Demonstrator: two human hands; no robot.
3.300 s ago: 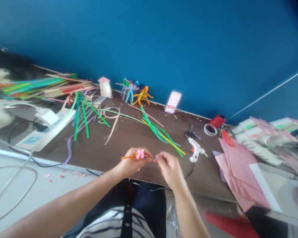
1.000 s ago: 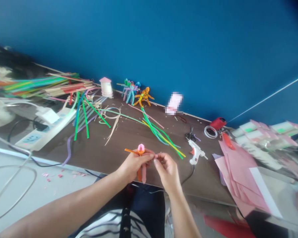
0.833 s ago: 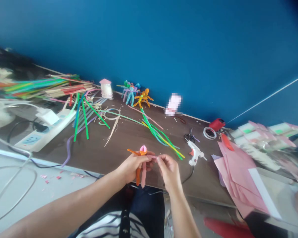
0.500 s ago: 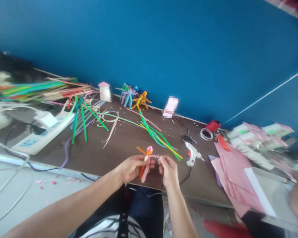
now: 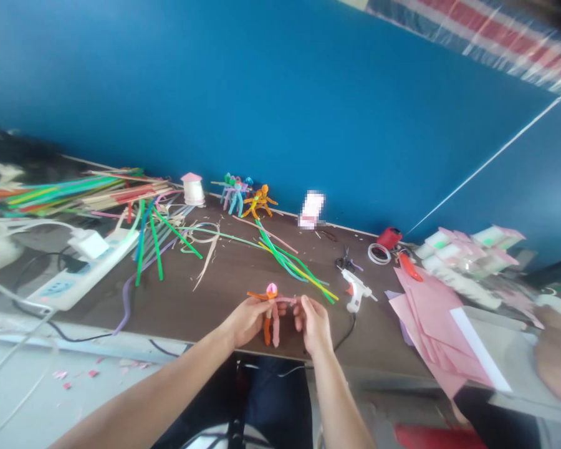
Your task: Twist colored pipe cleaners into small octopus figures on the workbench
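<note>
Head: my left hand (image 5: 244, 322) holds the figure (image 5: 275, 327), right hand (image 5: 316, 325) pinches its pink arm (image 5: 286, 300).
Too strong pull could loosen it.

Your dark brown tabletop (image 5: 224, 255) looks smooth and faintly glossy; the pink sheets (image 5: 425, 330) look like matt paper; the glue gun (image 5: 355, 290) is smooth white plastic; the pipe cleaners (image 5: 292, 259) look fuzzy and matt.

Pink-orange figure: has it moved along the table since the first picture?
Yes, the figure has shifted right, nearer the glue gun.
</note>
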